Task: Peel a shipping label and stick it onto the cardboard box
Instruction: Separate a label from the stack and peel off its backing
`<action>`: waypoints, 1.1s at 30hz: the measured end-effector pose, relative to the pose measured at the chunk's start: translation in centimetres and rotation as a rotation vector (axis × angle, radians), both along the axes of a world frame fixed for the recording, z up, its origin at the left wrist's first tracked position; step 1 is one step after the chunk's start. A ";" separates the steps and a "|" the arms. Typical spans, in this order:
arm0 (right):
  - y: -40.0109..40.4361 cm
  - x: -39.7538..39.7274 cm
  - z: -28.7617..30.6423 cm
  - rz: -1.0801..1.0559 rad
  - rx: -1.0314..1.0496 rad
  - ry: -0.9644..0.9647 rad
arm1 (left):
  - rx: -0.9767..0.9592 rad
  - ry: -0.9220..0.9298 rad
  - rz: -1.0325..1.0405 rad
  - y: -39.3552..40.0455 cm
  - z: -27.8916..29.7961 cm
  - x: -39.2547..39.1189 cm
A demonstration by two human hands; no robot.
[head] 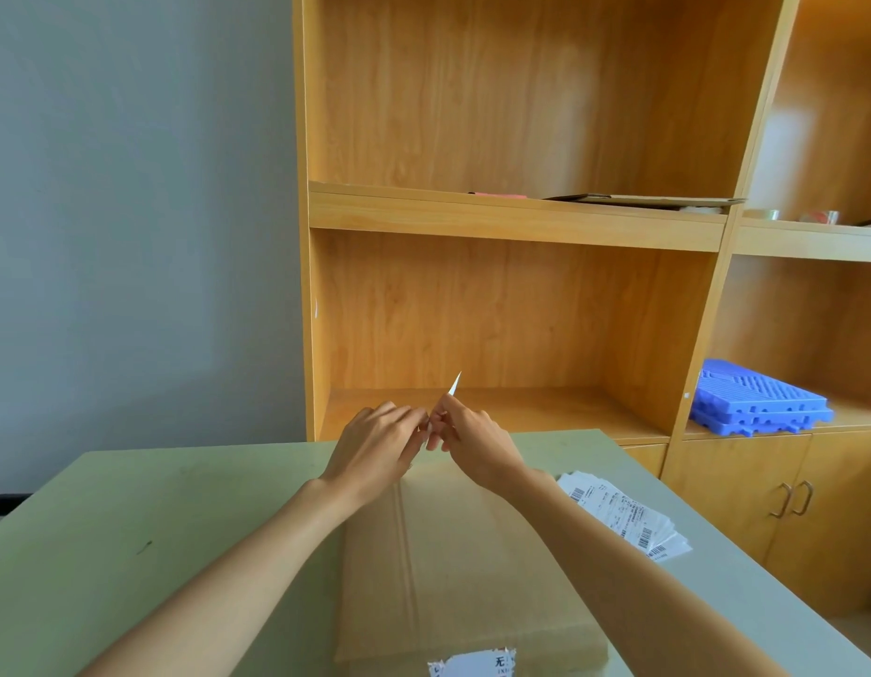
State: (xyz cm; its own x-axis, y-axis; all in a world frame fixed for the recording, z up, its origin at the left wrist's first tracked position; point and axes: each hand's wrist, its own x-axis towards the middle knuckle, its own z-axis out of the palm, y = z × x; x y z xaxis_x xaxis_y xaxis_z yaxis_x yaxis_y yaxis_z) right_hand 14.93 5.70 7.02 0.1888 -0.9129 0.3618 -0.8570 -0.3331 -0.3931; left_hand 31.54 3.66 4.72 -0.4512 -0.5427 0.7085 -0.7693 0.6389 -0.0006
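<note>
A closed brown cardboard box (453, 554) lies on the pale green table (130, 530) in front of me, with a torn white label remnant (477, 666) on its near edge. Above the box's far end, my left hand (374, 447) and my right hand (472, 432) meet with fingertips pinched together on a thin white shipping label (455, 383). I see the label edge-on, its tip sticking up above my right fingers. Most of the label is hidden between my hands.
A fanned stack of white shipping labels (624, 515) lies on the table to the right of the box. Behind the table stands a wooden shelf unit (516, 217). Blue plastic trays (760, 398) and tape rolls (819, 216) rest on its right shelves.
</note>
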 end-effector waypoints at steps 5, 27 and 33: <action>0.2 0.0 0.1 -0.014 0.000 -0.006 | 0.006 0.014 -0.007 -0.1 -0.2 0.0; 0.9 -0.1 0.8 -0.176 -0.149 0.175 | -0.125 0.062 0.152 1.1 4.2 -1.0; 0.9 -0.8 0.7 -0.226 -0.131 0.237 | -0.190 0.065 0.108 2.0 6.6 -1.9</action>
State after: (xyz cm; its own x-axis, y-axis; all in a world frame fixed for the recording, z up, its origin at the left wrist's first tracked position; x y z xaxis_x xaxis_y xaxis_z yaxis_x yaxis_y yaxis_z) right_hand 14.16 6.63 7.67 0.0799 -0.8899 0.4491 -0.9773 -0.1586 -0.1406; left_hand 29.66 5.61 11.35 -0.3474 -0.4395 0.8284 -0.8356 0.5460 -0.0608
